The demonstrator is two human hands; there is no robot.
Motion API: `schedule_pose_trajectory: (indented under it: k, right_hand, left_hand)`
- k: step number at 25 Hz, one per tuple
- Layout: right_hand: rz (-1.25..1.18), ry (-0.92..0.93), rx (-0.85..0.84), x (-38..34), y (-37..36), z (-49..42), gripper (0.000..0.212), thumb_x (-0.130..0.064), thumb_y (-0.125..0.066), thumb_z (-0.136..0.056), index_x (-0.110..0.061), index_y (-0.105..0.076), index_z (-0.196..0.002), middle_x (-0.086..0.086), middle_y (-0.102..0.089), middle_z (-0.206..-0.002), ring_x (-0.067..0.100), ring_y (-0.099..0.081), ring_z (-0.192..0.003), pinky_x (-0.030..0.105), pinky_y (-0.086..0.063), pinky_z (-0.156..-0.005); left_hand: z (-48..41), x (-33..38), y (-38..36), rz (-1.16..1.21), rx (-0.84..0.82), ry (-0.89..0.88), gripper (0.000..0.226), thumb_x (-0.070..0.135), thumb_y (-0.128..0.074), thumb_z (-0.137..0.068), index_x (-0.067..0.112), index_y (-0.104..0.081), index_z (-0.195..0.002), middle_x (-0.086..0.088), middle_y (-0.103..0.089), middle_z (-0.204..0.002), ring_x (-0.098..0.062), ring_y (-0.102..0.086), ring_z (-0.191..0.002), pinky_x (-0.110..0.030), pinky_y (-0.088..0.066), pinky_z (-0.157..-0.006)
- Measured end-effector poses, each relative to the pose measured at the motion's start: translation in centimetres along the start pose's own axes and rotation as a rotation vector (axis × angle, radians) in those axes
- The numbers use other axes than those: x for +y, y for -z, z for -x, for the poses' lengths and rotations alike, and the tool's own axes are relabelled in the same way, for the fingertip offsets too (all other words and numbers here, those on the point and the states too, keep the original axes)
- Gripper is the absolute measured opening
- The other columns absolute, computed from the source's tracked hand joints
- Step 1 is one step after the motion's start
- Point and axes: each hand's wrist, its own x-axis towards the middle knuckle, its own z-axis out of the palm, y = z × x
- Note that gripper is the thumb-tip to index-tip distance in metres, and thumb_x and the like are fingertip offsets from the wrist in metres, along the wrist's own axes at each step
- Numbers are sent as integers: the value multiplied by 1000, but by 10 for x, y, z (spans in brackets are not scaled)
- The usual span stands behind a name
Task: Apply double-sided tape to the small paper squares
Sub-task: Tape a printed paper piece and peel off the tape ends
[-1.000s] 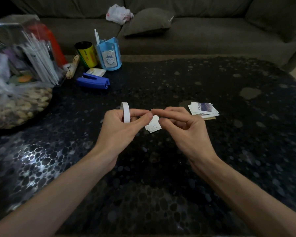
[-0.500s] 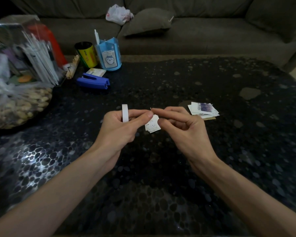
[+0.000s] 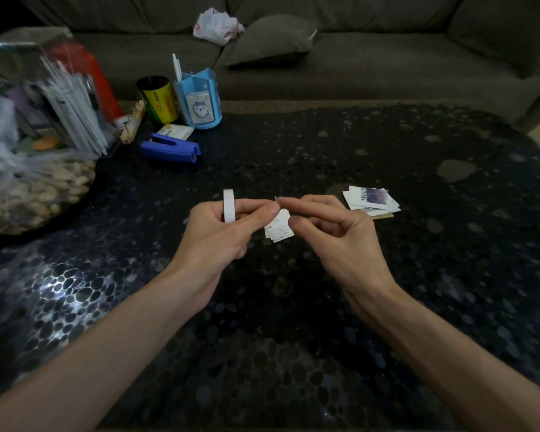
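Left of paper squares (image 3: 279,229), tape roll (image 3: 229,205); right, card stack (image 3: 370,199) (on table (image 3: 293,322)), stapler (image 3: 170,148) behind left

Just below the fingertips (image 3: 273,207) lies a pile of paper squares (image 3: 279,231). Right of the fingers a paper stack (image 3: 371,199) sits on the table (image 3: 293,307). Left and wristward is free room; a stapler (image 3: 170,148) stands well beyond.

You have two hands in view: left hand (image 3: 219,232), right hand (image 3: 334,232). One tape roll (image 3: 229,205). Two piles of paper squares on counter (image 3: 325,151): near pile (image 3: 279,229), far pile (image 3: 370,199). One stapler (image 3: 170,148), one pen holder (image 3: 198,101), one yellow can (image 3: 158,99), one bag of nuts (image 3: 32,194), one cushion (image 3: 268,39).
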Motion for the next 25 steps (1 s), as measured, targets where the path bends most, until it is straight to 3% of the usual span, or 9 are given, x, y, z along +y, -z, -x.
schedule_pose_trajectory:
  k: [5, 12, 17, 25]
  right_hand:
    - [-5, 17, 6, 3, 0, -1, 33, -4, -74, -93, -33, -85, -104, -5, -70, -113, 16, -65, -92, 28, -53, -87]
    - [-15, -17, 5, 0, 0, 0, 31, -4, -74, -93, -31, -85, -105, -2, -70, -116, 17, -64, -93, 29, -52, -87]
    - [-14, -21, 8, 0, 0, 1, 30, -5, -74, -94, -31, -85, -105, -3, -70, -115, 17, -65, -94, 34, -56, -91]
    - [-9, -20, 10, -3, 0, 1, 28, -6, -74, -93, -29, -85, -105, -4, -72, -115, 20, -69, -95, 37, -58, -96]
  left_hand:
    - [0, -1, -2, 8, 10, -22, 14, 26, -76, -91, 17, -83, -100, 16, -49, -44, -6, -29, -45, -21, -27, -49]
    - [1, 1, -2, -24, -4, -27, 14, 22, -73, -93, 15, -81, -103, 18, -54, -45, -3, -43, -39, -12, -36, -44]
    - [1, 2, -2, -36, 5, -20, 14, 23, -73, -94, 16, -81, -103, 19, -55, -46, -1, -46, -41, -20, -32, -53]
    - [1, 1, -1, -14, 6, -16, 15, 28, -76, -91, 19, -82, -101, 16, -52, -44, -5, -35, -43, -23, -29, -52]
